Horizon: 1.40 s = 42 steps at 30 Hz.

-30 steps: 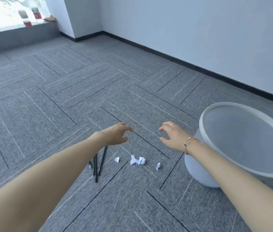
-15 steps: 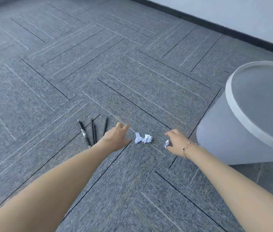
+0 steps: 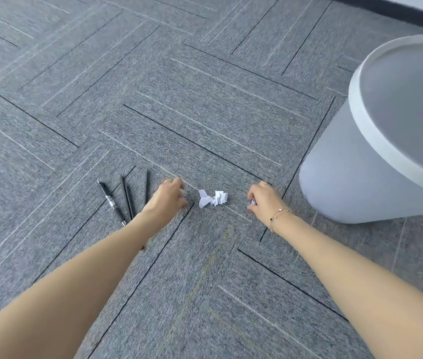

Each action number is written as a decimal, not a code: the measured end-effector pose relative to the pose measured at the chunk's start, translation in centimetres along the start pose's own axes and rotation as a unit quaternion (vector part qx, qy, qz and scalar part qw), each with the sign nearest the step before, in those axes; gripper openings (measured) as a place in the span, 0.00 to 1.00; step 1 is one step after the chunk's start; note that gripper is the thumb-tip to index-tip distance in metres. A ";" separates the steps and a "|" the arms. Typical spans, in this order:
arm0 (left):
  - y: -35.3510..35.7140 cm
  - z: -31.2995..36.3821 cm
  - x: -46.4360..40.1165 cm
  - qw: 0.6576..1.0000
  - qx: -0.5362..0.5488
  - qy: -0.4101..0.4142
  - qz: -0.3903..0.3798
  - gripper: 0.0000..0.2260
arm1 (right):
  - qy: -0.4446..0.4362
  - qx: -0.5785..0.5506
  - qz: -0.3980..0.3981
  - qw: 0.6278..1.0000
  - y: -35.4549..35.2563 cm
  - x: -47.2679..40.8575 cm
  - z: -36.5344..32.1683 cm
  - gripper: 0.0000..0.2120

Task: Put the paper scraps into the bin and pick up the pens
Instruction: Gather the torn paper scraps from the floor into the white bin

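Observation:
Two crumpled white paper scraps (image 3: pixel 213 198) lie together on the grey carpet between my hands. My left hand (image 3: pixel 167 196) rests on the carpet just left of them. Its fingers are curled over a small scrap, and only a pale bit of it shows at the fingertips. My right hand (image 3: pixel 263 198), with a ring and a bracelet, pinches another small white scrap (image 3: pixel 253 202) against the floor. Three black pens lie side by side left of my left hand: a click pen (image 3: pixel 110 200), a thin pen (image 3: pixel 127 198) and a third pen (image 3: pixel 146 186). My left wrist partly covers the third pen.
A large pale grey bin (image 3: pixel 355 172) with a wide white rim stands on the carpet right of my right hand, its mouth open to the top. A dark skirting board (image 3: pixel 399 11) runs along the far wall at the upper right.
My view has tilted down and closer to the floor. Both hands have dropped from mid-air to the carpet. The left has closed over the leftmost scrap and the right has pinched the rightmost one.

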<state>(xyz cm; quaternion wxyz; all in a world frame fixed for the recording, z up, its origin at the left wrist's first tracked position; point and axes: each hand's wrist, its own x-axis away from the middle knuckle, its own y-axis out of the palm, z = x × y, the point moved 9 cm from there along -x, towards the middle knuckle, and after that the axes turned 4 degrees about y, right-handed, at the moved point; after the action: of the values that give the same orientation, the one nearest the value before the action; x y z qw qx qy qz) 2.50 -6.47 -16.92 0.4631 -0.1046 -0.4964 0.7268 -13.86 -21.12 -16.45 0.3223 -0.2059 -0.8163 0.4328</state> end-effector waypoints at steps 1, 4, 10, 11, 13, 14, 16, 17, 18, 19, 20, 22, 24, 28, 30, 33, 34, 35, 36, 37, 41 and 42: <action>-0.2 0.5 -0.3 1.000 -0.004 0.018 0.003 0.10 | -0.004 -0.011 0.006 1.000 0.0 0.1 -0.3 0.03; -0.2 2.3 -1.1 0.998 0.008 0.064 0.017 0.09 | -0.026 -0.034 0.011 0.999 0.4 0.2 -1.6 0.03; 2.8 4.6 -1.2 0.992 0.002 0.111 -0.058 0.26 | -0.057 -0.086 -0.047 0.993 2.2 -0.5 -4.4 0.19; 2.8 4.5 -1.3 0.993 0.002 0.104 -0.048 0.25 | -0.057 -0.093 -0.055 0.992 2.5 -0.6 -4.6 0.22; 2.9 4.3 -1.4 0.995 0.002 0.099 -0.032 0.21 | -0.058 -0.095 -0.059 0.992 2.9 -1.0 -5.0 0.26; 3.0 4.2 -1.4 0.995 0.002 0.098 -0.031 0.18 | -0.061 -0.095 -0.056 0.992 3.0 -1.2 -5.3 0.27; 2.9 3.9 -1.4 0.995 0.008 0.093 -0.031 0.15 | -0.065 -0.096 -0.048 0.992 3.2 -1.4 -5.8 0.25; 2.8 3.8 -1.4 0.995 0.012 0.090 -0.031 0.14 | -0.067 -0.097 -0.041 0.992 3.1 -1.5 -6.0 0.23; 2.8 3.7 -1.4 0.995 0.017 0.089 -0.034 0.13 | -0.071 -0.098 -0.034 0.992 3.1 -1.5 -6.2 0.20; 2.7 3.7 -1.3 0.995 0.022 0.091 -0.038 0.11 | -0.075 -0.097 -0.025 0.992 3.0 -1.4 -6.4 0.17; 2.6 3.8 -1.3 0.994 0.027 0.097 -0.039 0.10 | -0.080 -0.101 -0.017 0.992 3.0 -1.3 -6.6 0.15; 2.4 4.0 -1.1 0.993 0.029 0.109 -0.035 0.07 | -0.079 -0.129 -0.014 0.988 3.2 -1.1 -6.3 0.10; 2.3 3.9 -1.1 0.993 0.026 0.116 -0.024 0.07 | -0.084 -0.133 -0.008 0.988 3.4 -1.1 -6.0 0.08; 2.3 3.0 -1.2 0.994 0.034 0.103 -0.016 0.07 | -0.085 -0.112 0.016 0.990 2.9 -1.1 -5.5 0.05; 2.4 3.0 -1.1 0.994 0.033 0.103 -0.017 0.05 | -0.077 -0.117 0.029 0.990 2.4 -1.1 -5.1 0.05; 2.2 3.1 -1.0 0.994 0.021 0.110 -0.014 0.05 | -0.067 -0.120 0.044 0.990 1.6 -1.1 -4.0 0.04; 2.2 3.2 -1.0 0.993 0.019 0.112 -0.014 0.05 | -0.062 -0.119 0.051 0.990 1.4 -1.0 -3.6 0.04; 2.1 3.4 -1.0 0.993 0.020 0.114 -0.017 0.04 | -0.054 -0.117 0.057 0.990 1.2 -1.0 -3.1 0.04; 2.0 3.6 -1.0 0.993 0.019 0.116 -0.020 0.04 | -0.046 -0.115 0.061 0.990 1.0 -1.0 -2.6 0.04; 1.9 4.0 -1.0 0.992 0.016 0.122 -0.020 0.04 | -0.039 -0.112 0.063 0.991 0.8 -0.9 -2.2 0.04; 3.0 5.5 -1.0 0.988 0.024 0.130 -0.077 0.04 | -0.025 -0.103 0.059 0.993 0.6 -0.3 -0.8 0.05; 3.7 5.8 -0.8 0.986 0.029 0.131 -0.103 0.06 | -0.021 -0.100 0.057 0.993 0.5 -0.2 -0.6 0.04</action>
<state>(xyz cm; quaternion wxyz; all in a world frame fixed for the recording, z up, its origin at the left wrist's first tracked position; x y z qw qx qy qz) -2.69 -11.04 -17.39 0.5991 -0.1339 -0.4182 0.6695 -13.31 -20.61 -16.73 0.2580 -0.2742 -0.8490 0.3708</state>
